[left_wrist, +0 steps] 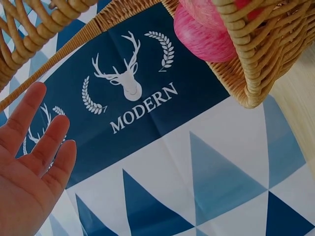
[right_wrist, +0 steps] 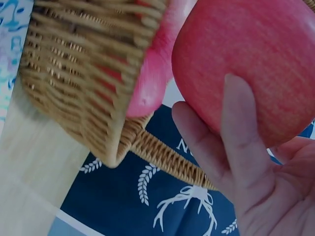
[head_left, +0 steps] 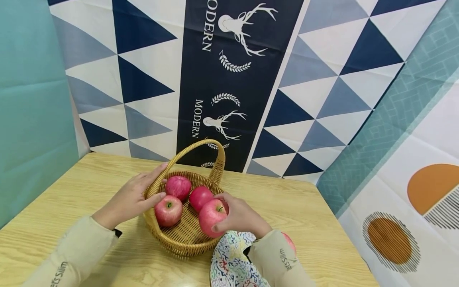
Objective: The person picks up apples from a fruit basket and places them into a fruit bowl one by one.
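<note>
A wicker basket (head_left: pixel 166 242) with an arched handle stands on the table and holds a dark pink apple (head_left: pixel 178 186), a lighter red apple (head_left: pixel 167 213) and a pink apple (head_left: pixel 199 197). My right hand (head_left: pixel 241 215) grips another apple (head_left: pixel 210 220) over the basket's right side. Thumb and fingers spread round this apple (right_wrist: pixel 246 54) in the right wrist view. At the basket's left side, my left hand (head_left: pixel 130 198) lies against the handle's base, its thumb reaching over the rim toward the lighter red apple. In the left wrist view, its fingers (left_wrist: pixel 37 118) are nearly straight.
A flat item with a colourful pattern (head_left: pixel 229 261) lies right of the basket, partly under the right sleeve. Beyond that sleeve, part of one more apple (head_left: pixel 289 242) shows. Behind the wooden table (head_left: pixel 287 203) hangs a cloth with triangles and deer heads (head_left: pixel 222 79).
</note>
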The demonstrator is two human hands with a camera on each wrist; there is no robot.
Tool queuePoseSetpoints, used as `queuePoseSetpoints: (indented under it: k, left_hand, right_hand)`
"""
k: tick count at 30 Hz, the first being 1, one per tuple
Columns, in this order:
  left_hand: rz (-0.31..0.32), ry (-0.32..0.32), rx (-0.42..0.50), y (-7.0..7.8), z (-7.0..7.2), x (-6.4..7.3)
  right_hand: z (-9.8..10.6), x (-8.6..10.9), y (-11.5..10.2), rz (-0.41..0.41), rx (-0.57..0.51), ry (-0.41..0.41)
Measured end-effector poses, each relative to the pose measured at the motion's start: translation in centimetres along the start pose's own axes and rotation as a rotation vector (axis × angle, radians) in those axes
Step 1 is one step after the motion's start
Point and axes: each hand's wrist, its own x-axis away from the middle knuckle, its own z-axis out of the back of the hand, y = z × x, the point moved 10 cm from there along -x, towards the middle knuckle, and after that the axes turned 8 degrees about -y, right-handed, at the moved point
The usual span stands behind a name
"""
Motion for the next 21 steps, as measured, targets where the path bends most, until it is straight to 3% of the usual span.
queuePoseSetpoints:
  k: [21]
  left_hand:
    - [0.011,-0.012,-0.009,-0.1,0.0,0.0]
  right_hand:
    - [1.8,2.6,0.8,0.109,-0.034,0.027]
